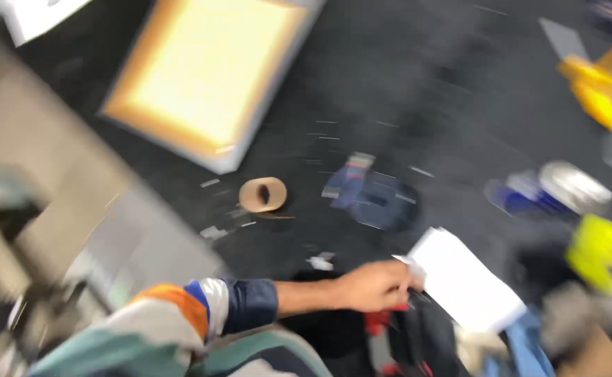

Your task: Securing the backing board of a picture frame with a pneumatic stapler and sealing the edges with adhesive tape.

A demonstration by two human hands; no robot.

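The view is heavily blurred. My left hand (376, 286) reaches in from the lower left, on a forearm with a sleeve banded in orange, white and dark blue. Its fingers are closed on the near corner of a white sheet (468, 281) that lies tilted over a pile of dark things. Just under the hand sits a black bag with red parts (397, 334). My right hand is out of view.
On the dark floor lie a grey frame around a yellow panel (208, 70), a brown tape roll (263, 194), a blue bundle (370, 200), a blue and silver can (554, 190), yellow items (603, 87) and a yellow-green piece (599, 251). A brown cardboard surface (40, 153) fills the left.
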